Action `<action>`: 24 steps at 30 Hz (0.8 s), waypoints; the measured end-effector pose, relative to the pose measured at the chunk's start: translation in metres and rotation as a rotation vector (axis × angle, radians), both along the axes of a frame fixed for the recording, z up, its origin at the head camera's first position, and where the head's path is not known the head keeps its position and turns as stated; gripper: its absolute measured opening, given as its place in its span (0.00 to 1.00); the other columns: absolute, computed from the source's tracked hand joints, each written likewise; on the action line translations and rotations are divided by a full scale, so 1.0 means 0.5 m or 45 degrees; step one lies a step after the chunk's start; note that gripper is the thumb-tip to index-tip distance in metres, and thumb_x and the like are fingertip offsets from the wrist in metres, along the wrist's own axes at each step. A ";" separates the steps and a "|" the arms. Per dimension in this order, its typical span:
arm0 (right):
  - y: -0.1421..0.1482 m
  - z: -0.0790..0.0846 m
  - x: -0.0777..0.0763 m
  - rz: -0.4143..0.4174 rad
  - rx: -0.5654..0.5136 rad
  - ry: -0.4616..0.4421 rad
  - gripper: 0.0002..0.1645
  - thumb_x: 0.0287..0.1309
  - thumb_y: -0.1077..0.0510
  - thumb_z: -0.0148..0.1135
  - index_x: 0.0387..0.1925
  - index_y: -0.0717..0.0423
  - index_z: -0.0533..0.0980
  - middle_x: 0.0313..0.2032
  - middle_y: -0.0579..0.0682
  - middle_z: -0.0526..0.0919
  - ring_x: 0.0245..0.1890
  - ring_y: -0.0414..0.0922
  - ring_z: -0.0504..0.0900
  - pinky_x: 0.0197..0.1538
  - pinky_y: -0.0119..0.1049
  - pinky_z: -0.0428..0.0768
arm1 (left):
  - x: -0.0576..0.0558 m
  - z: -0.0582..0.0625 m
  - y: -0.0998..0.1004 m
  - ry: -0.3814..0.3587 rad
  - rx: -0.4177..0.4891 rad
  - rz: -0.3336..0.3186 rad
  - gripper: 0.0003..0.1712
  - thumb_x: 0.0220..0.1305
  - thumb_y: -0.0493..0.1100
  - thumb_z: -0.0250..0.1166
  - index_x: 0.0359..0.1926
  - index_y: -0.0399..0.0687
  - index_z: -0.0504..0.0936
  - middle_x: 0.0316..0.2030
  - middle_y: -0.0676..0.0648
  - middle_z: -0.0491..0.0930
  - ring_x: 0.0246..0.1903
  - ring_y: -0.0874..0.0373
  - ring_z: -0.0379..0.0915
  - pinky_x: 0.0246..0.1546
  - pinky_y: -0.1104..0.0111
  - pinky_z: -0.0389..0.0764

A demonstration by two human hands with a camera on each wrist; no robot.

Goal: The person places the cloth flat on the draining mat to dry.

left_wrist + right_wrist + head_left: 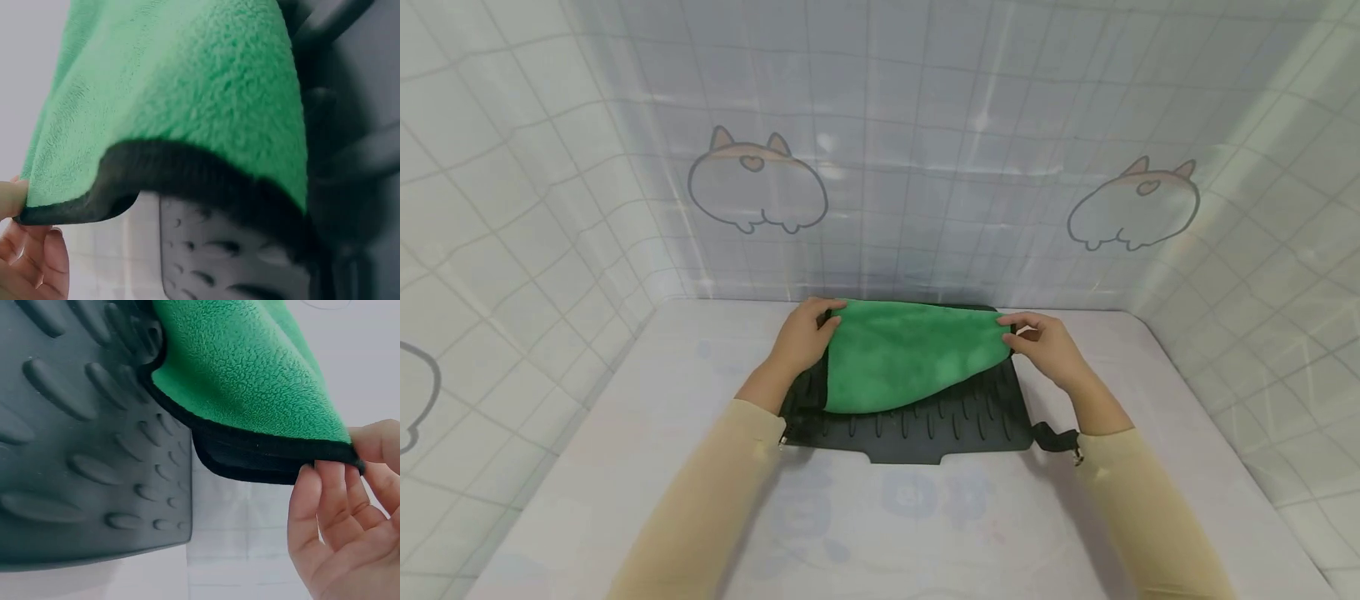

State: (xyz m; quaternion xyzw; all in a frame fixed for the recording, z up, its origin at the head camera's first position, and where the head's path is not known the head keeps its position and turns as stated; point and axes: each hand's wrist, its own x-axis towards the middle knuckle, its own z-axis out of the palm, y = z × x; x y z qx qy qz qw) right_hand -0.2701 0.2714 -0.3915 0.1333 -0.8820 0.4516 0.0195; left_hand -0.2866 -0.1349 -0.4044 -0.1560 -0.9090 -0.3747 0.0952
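Note:
A green plush cloth [917, 354] with black edging is held spread over a black ribbed mat [925, 437]. My left hand [808, 333] pinches its far left corner between thumb and fingers; the left wrist view shows the fingers [53, 256] at the black-edged corner. On the far right corner my right hand [1045, 342] pinches the cloth, and in the right wrist view its fingertips [306, 481] hold the black border. The near edge of the cloth [250, 369] droops over the raised ridges of the mat, lower at the left.
The mat lies on a pale printed table surface [880, 533], close to the back wall [925, 208]. Grid-patterned side walls [497, 250] rise left and right. A black strap [1056, 437] is at the right wrist, beside the mat's near right corner.

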 end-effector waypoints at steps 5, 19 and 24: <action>0.001 0.012 0.001 0.017 -0.077 -0.035 0.19 0.69 0.60 0.62 0.59 0.60 0.78 0.46 0.56 0.73 0.33 0.40 0.85 0.40 0.40 0.85 | 0.008 0.008 -0.012 0.010 0.037 0.019 0.21 0.76 0.42 0.57 0.66 0.48 0.76 0.57 0.42 0.75 0.33 0.50 0.67 0.35 0.58 0.71; -0.013 -0.043 -0.018 0.149 -0.031 -0.272 0.35 0.71 0.57 0.61 0.74 0.58 0.61 0.67 0.65 0.67 0.54 0.57 0.79 0.54 0.53 0.79 | 0.015 -0.046 -0.012 -0.450 -0.067 -0.201 0.39 0.74 0.39 0.59 0.79 0.43 0.51 0.76 0.37 0.49 0.61 0.42 0.68 0.56 0.51 0.75; -0.010 -0.042 -0.010 0.187 0.023 -0.269 0.37 0.71 0.56 0.60 0.75 0.60 0.59 0.68 0.69 0.65 0.56 0.61 0.78 0.54 0.52 0.79 | 0.027 -0.047 -0.021 -0.491 -0.093 -0.222 0.35 0.75 0.42 0.59 0.77 0.44 0.57 0.72 0.37 0.61 0.61 0.41 0.70 0.55 0.49 0.76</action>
